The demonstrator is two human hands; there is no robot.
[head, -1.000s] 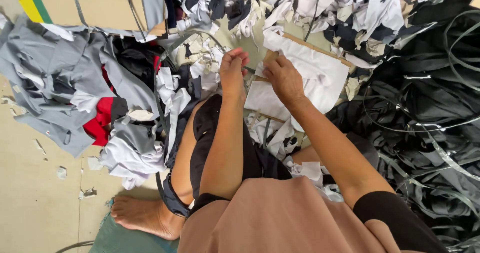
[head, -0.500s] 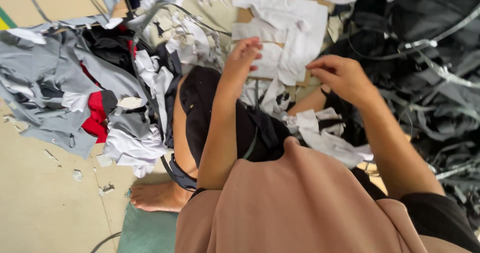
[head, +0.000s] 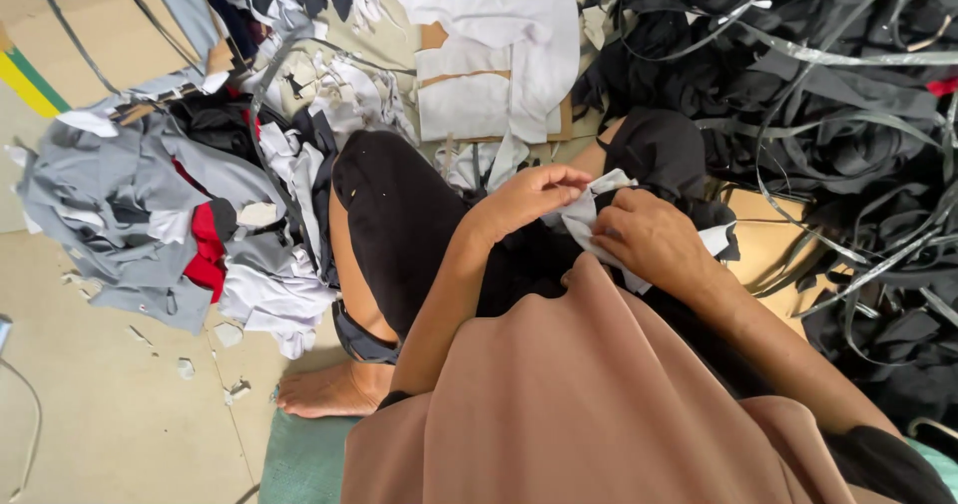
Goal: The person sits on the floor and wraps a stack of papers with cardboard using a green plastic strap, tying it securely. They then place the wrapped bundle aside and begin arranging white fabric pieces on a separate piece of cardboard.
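white scrap (head: 589, 215): over the lap, pinched between both hands | left hand (head: 529, 197): grip clenched on scrap's top edge | right hand (head: 654, 240): grip clenched on scrap's right side | around: white pieces on cardboard (head: 499, 75) ahead, black pile (head: 828, 115) right, grey pile (head: 130, 215) left

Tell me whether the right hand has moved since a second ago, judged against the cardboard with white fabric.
Yes. The right hand has pulled back from the cardboard toward the lap, holding a white fabric scrap with the left hand.

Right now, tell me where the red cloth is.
The red cloth lies left in the head view, within the grey scrap pile, beside the bent knee.
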